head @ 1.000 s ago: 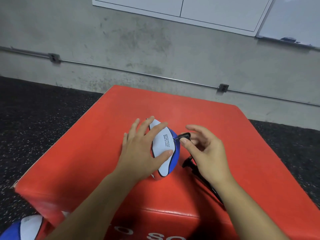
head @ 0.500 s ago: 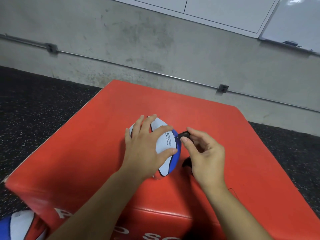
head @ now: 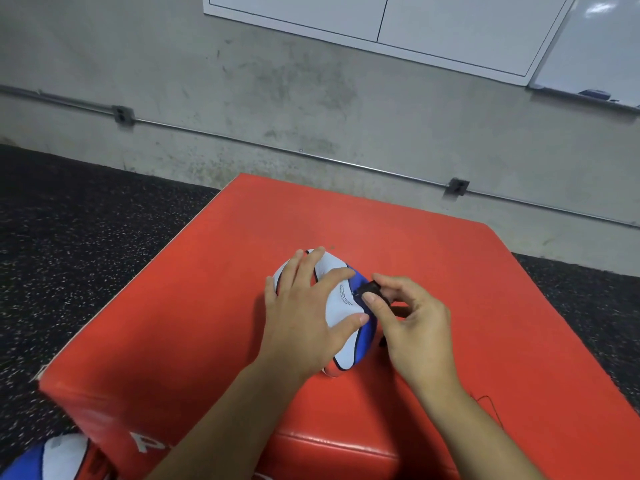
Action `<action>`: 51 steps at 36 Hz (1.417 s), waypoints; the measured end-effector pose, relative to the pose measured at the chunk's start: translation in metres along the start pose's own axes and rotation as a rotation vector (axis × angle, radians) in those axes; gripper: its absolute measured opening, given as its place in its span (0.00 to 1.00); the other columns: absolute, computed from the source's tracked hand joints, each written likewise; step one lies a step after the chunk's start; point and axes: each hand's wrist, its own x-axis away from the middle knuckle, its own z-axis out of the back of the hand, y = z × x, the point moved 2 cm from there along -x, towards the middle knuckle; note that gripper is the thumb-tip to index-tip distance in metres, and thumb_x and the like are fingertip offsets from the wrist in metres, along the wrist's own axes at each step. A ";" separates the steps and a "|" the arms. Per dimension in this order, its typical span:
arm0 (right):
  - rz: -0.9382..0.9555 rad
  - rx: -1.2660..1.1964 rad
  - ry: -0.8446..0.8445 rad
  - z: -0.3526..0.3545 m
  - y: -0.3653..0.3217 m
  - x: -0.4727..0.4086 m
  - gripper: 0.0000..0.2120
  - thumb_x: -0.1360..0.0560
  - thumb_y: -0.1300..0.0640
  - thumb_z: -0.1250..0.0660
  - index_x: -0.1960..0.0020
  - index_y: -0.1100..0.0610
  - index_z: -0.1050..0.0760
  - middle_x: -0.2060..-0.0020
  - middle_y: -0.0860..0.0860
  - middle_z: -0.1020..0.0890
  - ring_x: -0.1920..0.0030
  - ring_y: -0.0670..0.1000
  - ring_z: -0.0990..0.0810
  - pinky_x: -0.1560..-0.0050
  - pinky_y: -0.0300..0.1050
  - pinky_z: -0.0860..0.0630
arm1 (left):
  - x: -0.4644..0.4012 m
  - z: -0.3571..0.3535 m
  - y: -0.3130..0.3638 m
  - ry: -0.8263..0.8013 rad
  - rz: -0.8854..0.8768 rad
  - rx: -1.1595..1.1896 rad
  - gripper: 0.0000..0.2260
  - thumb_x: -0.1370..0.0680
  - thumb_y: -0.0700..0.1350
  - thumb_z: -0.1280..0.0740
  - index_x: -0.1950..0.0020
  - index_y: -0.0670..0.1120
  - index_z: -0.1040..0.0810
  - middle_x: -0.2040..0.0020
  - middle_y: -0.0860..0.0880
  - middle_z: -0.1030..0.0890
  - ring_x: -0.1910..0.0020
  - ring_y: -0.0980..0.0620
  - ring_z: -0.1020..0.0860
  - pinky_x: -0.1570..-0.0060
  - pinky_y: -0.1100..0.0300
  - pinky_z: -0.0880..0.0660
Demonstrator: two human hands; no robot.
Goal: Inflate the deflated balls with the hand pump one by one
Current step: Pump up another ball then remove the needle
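A deflated white, blue and red ball (head: pixel 341 306) lies crumpled on the red padded box (head: pixel 214 306). My left hand (head: pixel 304 317) lies spread over the ball, thumb and fingers wrapped round its folded panel. My right hand (head: pixel 412 323) pinches the black pump nozzle (head: pixel 369 289) between thumb and forefinger, its tip against the ball's white panel beside the small print. The remainder of the pump is hidden under my right hand; a bit of black shows at its left edge.
A second white and blue ball (head: pixel 52 459) lies on the dark speckled floor (head: pixel 86 254) at the lower left. A thin black thread (head: pixel 491 407) lies on the box by my right forearm. A concrete wall with whiteboards stands behind.
The view has shifted so the box sits lower and to the right. My right hand's fingers have curled tighter round the nozzle. The left hand keeps its hold on the ball.
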 end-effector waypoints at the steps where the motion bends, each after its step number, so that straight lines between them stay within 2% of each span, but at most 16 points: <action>1: 0.013 0.013 -0.007 0.000 0.000 0.000 0.17 0.24 0.61 0.24 0.48 0.39 0.18 0.60 0.38 0.14 0.56 0.44 0.15 0.51 0.39 0.21 | 0.000 0.000 0.000 -0.001 0.002 0.001 0.31 0.30 0.74 0.38 0.29 0.67 0.27 0.17 0.58 0.41 0.17 0.52 0.47 0.25 0.35 0.43; 5: 0.035 0.069 -0.043 -0.002 0.000 -0.003 0.19 0.25 0.62 0.23 0.48 0.36 0.19 0.60 0.35 0.15 0.55 0.42 0.16 0.51 0.35 0.23 | 0.000 -0.001 -0.001 0.000 0.010 0.004 0.31 0.31 0.74 0.40 0.29 0.67 0.28 0.17 0.58 0.41 0.16 0.52 0.48 0.24 0.34 0.42; 11: 0.026 0.173 -0.096 -0.006 0.002 -0.005 0.14 0.25 0.59 0.22 0.44 0.45 0.14 0.56 0.32 0.16 0.53 0.40 0.17 0.51 0.31 0.25 | 0.002 -0.003 -0.002 0.008 0.006 -0.007 0.29 0.30 0.72 0.38 0.30 0.69 0.33 0.18 0.59 0.41 0.17 0.53 0.48 0.24 0.34 0.43; 14: 0.025 0.196 -0.119 -0.007 0.002 -0.007 0.13 0.25 0.58 0.22 0.44 0.46 0.14 0.58 0.35 0.14 0.53 0.40 0.16 0.49 0.36 0.23 | 0.002 -0.003 -0.003 -0.007 0.022 -0.001 0.30 0.31 0.73 0.38 0.29 0.70 0.33 0.17 0.61 0.43 0.16 0.55 0.50 0.23 0.34 0.44; 21: 0.015 0.164 -0.129 -0.006 0.005 -0.009 0.13 0.25 0.58 0.22 0.42 0.46 0.14 0.57 0.38 0.14 0.53 0.40 0.16 0.49 0.34 0.23 | 0.003 0.005 0.000 -0.063 0.042 -0.004 0.32 0.32 0.75 0.40 0.28 0.71 0.35 0.17 0.62 0.48 0.17 0.57 0.56 0.21 0.36 0.48; 26: -0.029 0.064 -0.124 0.001 0.003 -0.007 0.14 0.23 0.59 0.24 0.41 0.45 0.14 0.56 0.35 0.14 0.52 0.41 0.15 0.50 0.32 0.24 | 0.001 0.009 0.002 -0.134 0.022 -0.058 0.38 0.34 0.73 0.35 0.25 0.72 0.42 0.16 0.62 0.53 0.17 0.57 0.60 0.21 0.37 0.51; 29: -0.002 0.062 -0.139 0.010 -0.004 -0.008 0.12 0.21 0.57 0.27 0.42 0.43 0.15 0.55 0.34 0.14 0.52 0.41 0.16 0.52 0.33 0.24 | 0.000 0.011 0.004 -0.158 0.020 -0.086 0.39 0.30 0.69 0.29 0.23 0.73 0.44 0.16 0.62 0.55 0.17 0.57 0.61 0.20 0.39 0.53; 31: -0.018 0.062 -0.116 0.019 -0.006 -0.011 0.10 0.21 0.54 0.28 0.43 0.42 0.15 0.55 0.33 0.14 0.54 0.41 0.16 0.55 0.35 0.22 | -0.001 0.012 0.006 -0.156 0.009 -0.103 0.39 0.29 0.69 0.29 0.22 0.73 0.45 0.16 0.62 0.55 0.17 0.57 0.61 0.19 0.39 0.53; 34: -0.031 0.175 -0.063 0.035 0.004 -0.016 0.08 0.21 0.51 0.27 0.43 0.42 0.15 0.57 0.34 0.14 0.57 0.42 0.17 0.55 0.38 0.23 | -0.001 0.012 0.006 -0.147 0.003 -0.103 0.39 0.29 0.70 0.31 0.22 0.73 0.45 0.16 0.62 0.55 0.17 0.57 0.61 0.19 0.40 0.54; 36: -0.045 0.330 -0.084 0.044 0.019 -0.019 0.09 0.22 0.50 0.26 0.42 0.42 0.15 0.56 0.33 0.14 0.57 0.40 0.17 0.53 0.38 0.23 | 0.000 0.011 0.006 -0.136 -0.001 -0.095 0.39 0.31 0.72 0.36 0.22 0.73 0.45 0.16 0.63 0.54 0.17 0.58 0.61 0.19 0.40 0.54; 38: -0.111 0.521 -0.194 0.052 0.036 -0.020 0.15 0.24 0.48 0.25 0.37 0.43 0.17 0.49 0.34 0.15 0.54 0.38 0.18 0.50 0.40 0.24 | 0.000 0.010 0.006 -0.128 0.002 -0.084 0.39 0.33 0.74 0.40 0.22 0.74 0.45 0.16 0.64 0.54 0.17 0.59 0.61 0.19 0.41 0.54; 40: -0.211 0.679 -0.361 0.057 0.052 -0.018 0.23 0.25 0.44 0.24 0.31 0.42 0.22 0.41 0.38 0.17 0.44 0.43 0.17 0.45 0.41 0.25 | -0.001 0.011 0.007 -0.119 0.008 -0.060 0.40 0.34 0.74 0.40 0.22 0.73 0.45 0.17 0.65 0.54 0.18 0.61 0.62 0.19 0.41 0.55; 42: -0.302 0.771 -0.533 0.060 0.062 -0.013 0.30 0.25 0.40 0.26 0.26 0.41 0.29 0.37 0.41 0.18 0.36 0.45 0.19 0.40 0.39 0.26 | -0.002 0.011 0.010 -0.105 0.009 -0.039 0.42 0.35 0.74 0.39 0.21 0.72 0.46 0.17 0.66 0.52 0.18 0.62 0.61 0.19 0.43 0.55; 44: -0.364 0.771 -0.628 0.062 0.069 -0.009 0.31 0.26 0.36 0.27 0.26 0.41 0.30 0.44 0.41 0.17 0.40 0.44 0.18 0.42 0.38 0.25 | -0.002 0.012 0.012 -0.089 0.012 -0.019 0.44 0.36 0.74 0.39 0.20 0.68 0.45 0.18 0.67 0.49 0.18 0.62 0.58 0.19 0.45 0.55; 48: -0.404 0.711 -0.669 0.062 0.081 -0.004 0.32 0.34 0.34 0.28 0.31 0.39 0.26 0.53 0.41 0.15 0.51 0.43 0.16 0.49 0.38 0.22 | -0.004 0.009 0.017 -0.037 0.000 0.001 0.45 0.37 0.73 0.37 0.22 0.63 0.42 0.20 0.65 0.42 0.18 0.60 0.48 0.19 0.44 0.50; 51: -0.396 0.711 -0.632 0.065 0.085 -0.004 0.27 0.31 0.38 0.27 0.33 0.38 0.25 0.55 0.40 0.15 0.53 0.44 0.17 0.50 0.38 0.22 | -0.007 0.004 0.018 0.008 -0.006 0.008 0.41 0.37 0.70 0.32 0.25 0.59 0.35 0.26 0.59 0.35 0.24 0.55 0.37 0.23 0.39 0.40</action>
